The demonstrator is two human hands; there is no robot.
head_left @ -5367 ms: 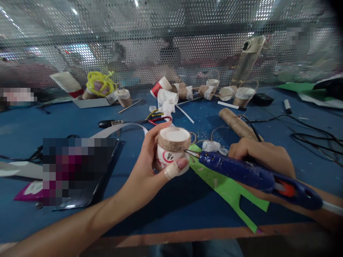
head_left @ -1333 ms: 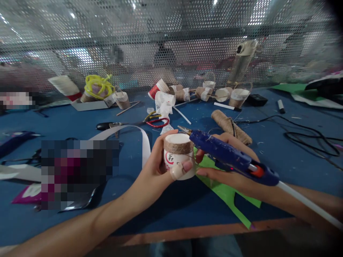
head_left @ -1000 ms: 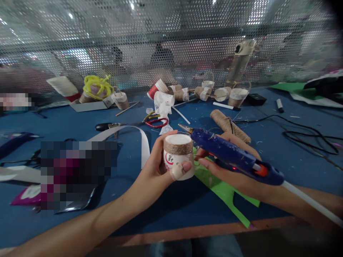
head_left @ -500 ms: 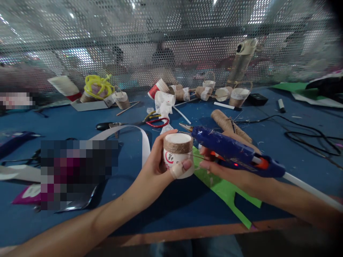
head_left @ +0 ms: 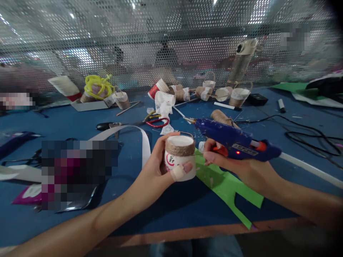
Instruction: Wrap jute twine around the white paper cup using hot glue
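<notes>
My left hand [head_left: 163, 162] is closed around a small white paper cup [head_left: 190, 173] with red and black print. Brown twine [head_left: 179, 148] is wound in a band round the cup's upper part. My right hand [head_left: 227, 159] grips a blue hot glue gun [head_left: 222, 134] by its handle, fingers near the orange trigger. A red light glows on the gun, and a white glue stick [head_left: 308, 167] runs out of its back end. The metal nozzle points left, above and behind the cup, apart from it. A strand of twine stretches from the cup to my right fingers.
Behind the glue gun lies a twine roll [head_left: 221, 117]. Green sheet pieces [head_left: 214, 178] lie below my right hand. Red-handled scissors [head_left: 158, 122], white lace [head_left: 166, 128] and several twine-wrapped cups [head_left: 238, 96] are farther back. A black cord [head_left: 294, 135] coils at right.
The glue gun and my right hand have moved slightly right, with the gun's rear end raised. The cup has shifted a little right and tilted in my left hand.
</notes>
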